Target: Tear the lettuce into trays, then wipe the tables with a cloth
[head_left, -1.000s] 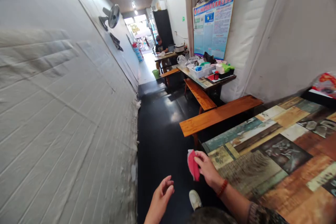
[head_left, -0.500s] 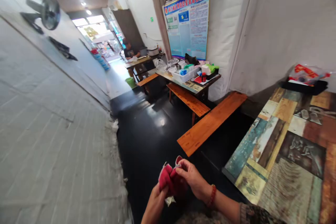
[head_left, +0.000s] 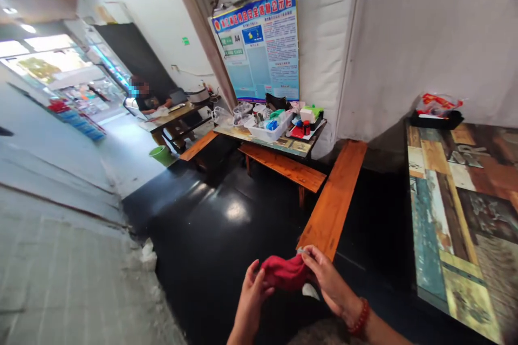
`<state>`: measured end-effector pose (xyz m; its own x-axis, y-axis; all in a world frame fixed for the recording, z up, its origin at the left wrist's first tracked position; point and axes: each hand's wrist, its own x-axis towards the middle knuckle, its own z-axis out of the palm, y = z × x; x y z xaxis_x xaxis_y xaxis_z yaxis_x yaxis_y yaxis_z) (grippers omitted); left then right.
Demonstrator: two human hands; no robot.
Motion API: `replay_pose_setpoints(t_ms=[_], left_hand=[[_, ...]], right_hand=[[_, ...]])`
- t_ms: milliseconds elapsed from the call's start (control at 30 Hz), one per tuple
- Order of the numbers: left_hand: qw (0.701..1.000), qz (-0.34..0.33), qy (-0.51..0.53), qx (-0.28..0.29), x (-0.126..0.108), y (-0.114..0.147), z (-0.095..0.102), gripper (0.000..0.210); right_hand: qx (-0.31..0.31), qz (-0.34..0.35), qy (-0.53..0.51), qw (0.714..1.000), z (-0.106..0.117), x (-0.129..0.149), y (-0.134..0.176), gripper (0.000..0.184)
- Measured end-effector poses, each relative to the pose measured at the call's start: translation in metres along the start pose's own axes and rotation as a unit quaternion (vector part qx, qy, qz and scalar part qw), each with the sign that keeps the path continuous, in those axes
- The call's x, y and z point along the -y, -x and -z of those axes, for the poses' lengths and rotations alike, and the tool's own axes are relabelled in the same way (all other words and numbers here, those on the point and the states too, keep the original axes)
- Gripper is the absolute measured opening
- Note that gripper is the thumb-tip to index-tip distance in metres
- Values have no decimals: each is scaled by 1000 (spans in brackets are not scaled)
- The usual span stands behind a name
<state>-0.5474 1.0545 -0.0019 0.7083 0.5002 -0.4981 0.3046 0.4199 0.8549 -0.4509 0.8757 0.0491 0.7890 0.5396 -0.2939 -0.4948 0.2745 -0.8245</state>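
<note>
Above the black floor (head_left: 190,226), red cloth (head_left: 284,273), bunched, creased.

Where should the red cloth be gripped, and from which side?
Probably at its two ends, one hand from each side, pinched between thumb and fingers. The red cloth looks soft and creased, and spans sideways between the left hand and right hand, so each end is within easy reach.
</note>
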Motion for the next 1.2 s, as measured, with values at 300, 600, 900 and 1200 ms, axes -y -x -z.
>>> replay_pose_setpoints(t_ms=[300,600,900,1200], left_hand=[[972,-47,-66,219,-94,-123,-23,75],[978,-21,-43,205,-191,-221,-58,55],[939,57,-51,337,-250,-341,-111,60],[907,118,-74,397,-347,-469,-96,59]], right_hand=[[101,-59,-128,985,-63,28,-151,34],[42,78,-23,996,-69,86,-265,50],[-65,211,238,946,-53,76,-363,64],[-147,141,159,966,-92,96,-516,46]])
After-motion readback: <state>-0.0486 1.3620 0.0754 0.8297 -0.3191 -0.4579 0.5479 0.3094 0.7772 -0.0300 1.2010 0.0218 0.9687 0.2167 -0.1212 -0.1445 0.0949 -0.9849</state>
